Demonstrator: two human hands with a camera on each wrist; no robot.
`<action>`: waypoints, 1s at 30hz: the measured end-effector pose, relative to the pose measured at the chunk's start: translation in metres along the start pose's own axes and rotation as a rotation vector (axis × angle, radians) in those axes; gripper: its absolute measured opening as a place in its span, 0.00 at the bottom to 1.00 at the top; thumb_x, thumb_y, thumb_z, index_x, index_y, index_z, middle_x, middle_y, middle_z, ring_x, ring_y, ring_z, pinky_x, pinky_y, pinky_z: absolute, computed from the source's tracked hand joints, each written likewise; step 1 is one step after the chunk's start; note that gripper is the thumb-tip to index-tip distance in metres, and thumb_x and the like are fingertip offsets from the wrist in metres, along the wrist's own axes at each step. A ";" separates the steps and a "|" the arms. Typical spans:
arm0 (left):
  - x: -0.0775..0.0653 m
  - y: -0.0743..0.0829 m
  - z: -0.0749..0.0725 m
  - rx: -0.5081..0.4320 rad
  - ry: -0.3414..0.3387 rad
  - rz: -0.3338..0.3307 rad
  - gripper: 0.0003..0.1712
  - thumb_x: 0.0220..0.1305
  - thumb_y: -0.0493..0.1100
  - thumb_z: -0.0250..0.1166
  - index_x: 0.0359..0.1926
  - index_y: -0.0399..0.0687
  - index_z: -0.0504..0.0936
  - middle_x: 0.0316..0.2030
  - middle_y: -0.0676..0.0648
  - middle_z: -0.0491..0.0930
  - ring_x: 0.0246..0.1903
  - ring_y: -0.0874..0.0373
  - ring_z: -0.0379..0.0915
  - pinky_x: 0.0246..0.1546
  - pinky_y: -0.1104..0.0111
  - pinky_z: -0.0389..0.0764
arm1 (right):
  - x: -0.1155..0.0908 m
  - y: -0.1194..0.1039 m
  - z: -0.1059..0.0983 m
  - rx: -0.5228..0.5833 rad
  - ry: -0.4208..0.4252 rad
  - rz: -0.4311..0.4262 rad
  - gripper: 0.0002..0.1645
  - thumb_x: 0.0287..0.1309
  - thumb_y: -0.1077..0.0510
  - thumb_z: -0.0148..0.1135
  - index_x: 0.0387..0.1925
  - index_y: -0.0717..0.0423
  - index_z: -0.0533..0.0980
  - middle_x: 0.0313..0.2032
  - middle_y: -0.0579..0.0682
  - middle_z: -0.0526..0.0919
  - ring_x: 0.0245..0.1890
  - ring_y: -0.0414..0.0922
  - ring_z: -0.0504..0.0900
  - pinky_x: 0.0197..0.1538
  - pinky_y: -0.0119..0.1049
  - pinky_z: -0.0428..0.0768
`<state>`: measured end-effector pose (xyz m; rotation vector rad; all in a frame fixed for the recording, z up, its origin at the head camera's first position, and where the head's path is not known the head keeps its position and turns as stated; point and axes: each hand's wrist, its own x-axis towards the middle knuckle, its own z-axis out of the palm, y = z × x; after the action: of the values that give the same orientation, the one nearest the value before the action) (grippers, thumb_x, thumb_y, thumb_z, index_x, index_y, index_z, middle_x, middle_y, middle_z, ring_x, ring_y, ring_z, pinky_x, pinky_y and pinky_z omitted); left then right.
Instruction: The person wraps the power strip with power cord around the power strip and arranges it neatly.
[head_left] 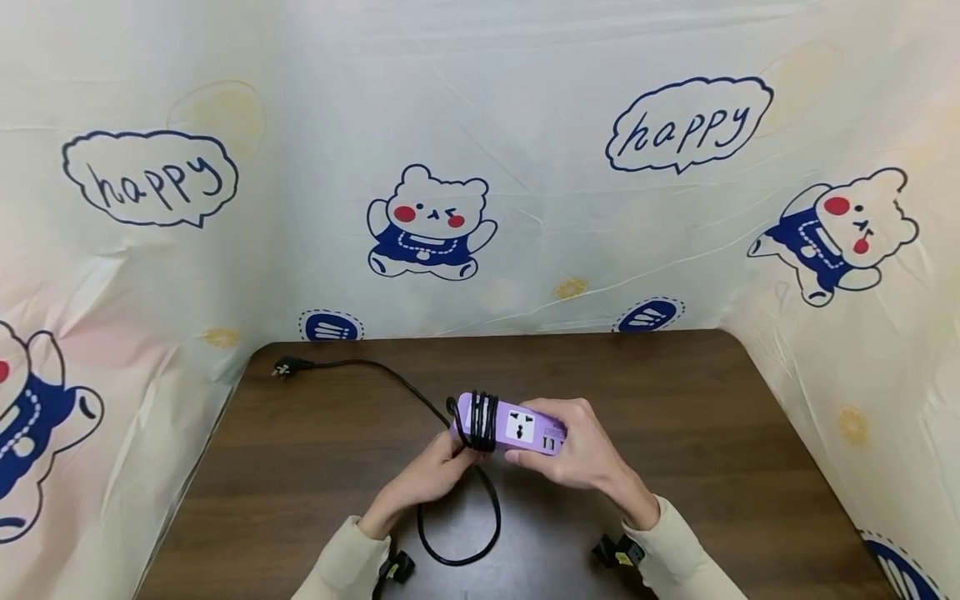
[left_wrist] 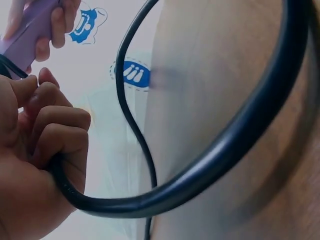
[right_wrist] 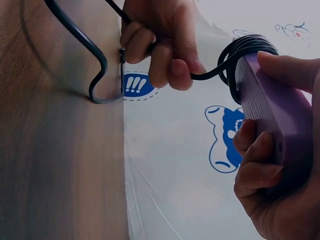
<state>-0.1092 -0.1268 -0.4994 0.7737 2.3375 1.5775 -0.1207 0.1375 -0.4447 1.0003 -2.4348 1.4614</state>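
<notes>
A purple power strip (head_left: 507, 424) is held above the table, several turns of its black cord (head_left: 484, 422) wound round its left part. My right hand (head_left: 577, 442) grips the strip's right end, thumb on one side and fingers on the other. Close to the wound end, my left hand (head_left: 438, 471) pinches the cord, its fingers curled round it in the left wrist view. From that hand a loose loop of cord (left_wrist: 220, 170) hangs down. White socket faces and USB ports show on the strip's upper side.
The cord's plug (head_left: 292, 367) lies at the far left of the brown wooden table (head_left: 675, 400). A printed cloth (head_left: 525, 108) with bears and "happy" bubbles stands behind and at both sides. A dark wrist camera (head_left: 618, 551) sits near the right sleeve.
</notes>
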 end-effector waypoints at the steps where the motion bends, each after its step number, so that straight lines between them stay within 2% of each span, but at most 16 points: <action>1: 0.000 0.001 -0.001 0.017 0.014 -0.004 0.11 0.82 0.37 0.54 0.44 0.37 0.83 0.37 0.37 0.83 0.35 0.63 0.74 0.41 0.70 0.77 | 0.001 0.000 -0.001 0.011 -0.003 -0.005 0.25 0.48 0.47 0.86 0.48 0.46 0.87 0.36 0.43 0.89 0.26 0.35 0.81 0.26 0.31 0.80; 5: 0.003 0.007 -0.006 0.117 0.090 0.002 0.10 0.77 0.37 0.61 0.38 0.40 0.86 0.28 0.49 0.82 0.28 0.67 0.71 0.32 0.72 0.75 | 0.003 -0.001 -0.004 0.043 -0.011 -0.002 0.24 0.50 0.47 0.85 0.49 0.47 0.87 0.35 0.44 0.89 0.26 0.36 0.81 0.25 0.32 0.80; 9: 0.005 0.009 -0.010 0.225 0.148 -0.007 0.15 0.70 0.35 0.65 0.24 0.46 0.76 0.20 0.59 0.67 0.21 0.71 0.61 0.24 0.74 0.66 | 0.003 -0.001 -0.005 0.071 -0.031 0.014 0.24 0.51 0.49 0.84 0.49 0.46 0.87 0.35 0.44 0.89 0.26 0.37 0.81 0.25 0.34 0.80; 12: 0.006 0.008 -0.013 0.317 0.180 -0.030 0.20 0.65 0.33 0.67 0.20 0.51 0.69 0.20 0.61 0.63 0.21 0.70 0.60 0.24 0.73 0.65 | 0.002 -0.002 -0.005 0.076 -0.051 0.021 0.25 0.51 0.48 0.85 0.50 0.44 0.86 0.36 0.42 0.89 0.27 0.37 0.82 0.26 0.34 0.81; 17: 0.006 0.012 -0.024 0.411 0.198 -0.034 0.18 0.59 0.28 0.65 0.22 0.54 0.73 0.21 0.61 0.68 0.24 0.68 0.62 0.27 0.70 0.70 | 0.001 -0.003 -0.003 0.059 -0.072 0.000 0.26 0.49 0.48 0.85 0.51 0.44 0.86 0.36 0.42 0.89 0.28 0.36 0.82 0.28 0.34 0.82; 20: 0.006 0.020 -0.031 0.382 0.166 -0.026 0.17 0.59 0.27 0.63 0.25 0.56 0.76 0.22 0.62 0.67 0.24 0.68 0.62 0.27 0.71 0.68 | 0.002 -0.003 -0.003 0.057 -0.083 -0.011 0.26 0.49 0.48 0.85 0.50 0.46 0.86 0.36 0.43 0.89 0.28 0.36 0.82 0.28 0.34 0.82; 22: 0.006 0.024 -0.036 0.320 0.127 -0.019 0.18 0.60 0.26 0.62 0.29 0.56 0.78 0.23 0.61 0.67 0.25 0.68 0.63 0.28 0.72 0.67 | 0.001 -0.003 -0.003 0.057 -0.091 -0.018 0.26 0.50 0.48 0.85 0.50 0.47 0.86 0.36 0.43 0.89 0.29 0.36 0.82 0.28 0.33 0.82; 26: 0.008 0.027 -0.045 0.184 0.041 0.016 0.21 0.60 0.23 0.59 0.38 0.55 0.83 0.28 0.58 0.74 0.28 0.65 0.69 0.31 0.72 0.72 | 0.000 -0.001 -0.002 0.039 -0.104 -0.033 0.26 0.50 0.47 0.84 0.50 0.46 0.86 0.36 0.43 0.89 0.29 0.34 0.82 0.28 0.31 0.81; 30: 0.010 0.027 -0.052 0.126 -0.019 0.030 0.23 0.61 0.21 0.54 0.38 0.54 0.82 0.30 0.56 0.74 0.30 0.64 0.70 0.33 0.71 0.73 | 0.000 0.000 -0.002 0.027 -0.105 -0.042 0.26 0.50 0.46 0.84 0.50 0.45 0.86 0.36 0.42 0.89 0.28 0.34 0.81 0.28 0.30 0.80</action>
<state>-0.1330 -0.1550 -0.4524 0.8504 2.4412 1.4391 -0.1212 0.1392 -0.4437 1.1545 -2.4544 1.4681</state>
